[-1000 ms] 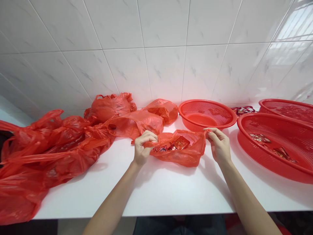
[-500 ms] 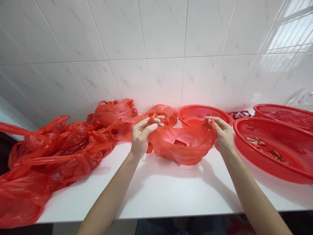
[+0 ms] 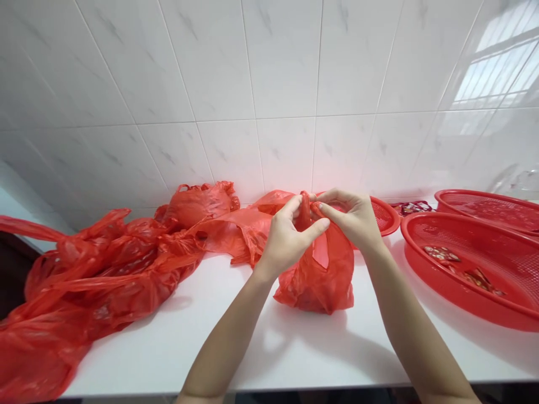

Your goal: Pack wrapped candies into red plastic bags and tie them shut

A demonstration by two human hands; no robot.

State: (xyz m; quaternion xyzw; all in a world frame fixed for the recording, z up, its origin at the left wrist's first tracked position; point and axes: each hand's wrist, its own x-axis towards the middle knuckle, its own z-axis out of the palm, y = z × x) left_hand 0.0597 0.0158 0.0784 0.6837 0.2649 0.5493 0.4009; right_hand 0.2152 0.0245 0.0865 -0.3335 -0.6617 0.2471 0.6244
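Note:
A thin red plastic bag (image 3: pixel 315 286) stands upright in front of me, its base at the white tabletop. My left hand (image 3: pixel 290 233) grips one of its handles between thumb and fingers. The other handle is pinched in my right hand (image 3: pixel 351 216), close beside the left. Both handles meet at the top of the bag, with a gap showing between them. What lies inside the bag is hidden by the bunched plastic. Right behind my right hand, a round red basket (image 3: pixel 385 216) is partly covered.
Several filled red bags (image 3: pixel 122 269) are heaped at the left, with loose red bags (image 3: pixel 236 230) beside them. At the right, a large red basket (image 3: pixel 463 286) holds some small packets (image 3: pixel 442 254). Another red basket (image 3: pixel 484 196) is behind it. A tiled wall (image 3: pixel 278 67) closes off the back.
My hands have come together from wide apart, bringing the bag's two handles side by side. The bag's spread mouth has drawn closed, and the bag now looks narrower and taller.

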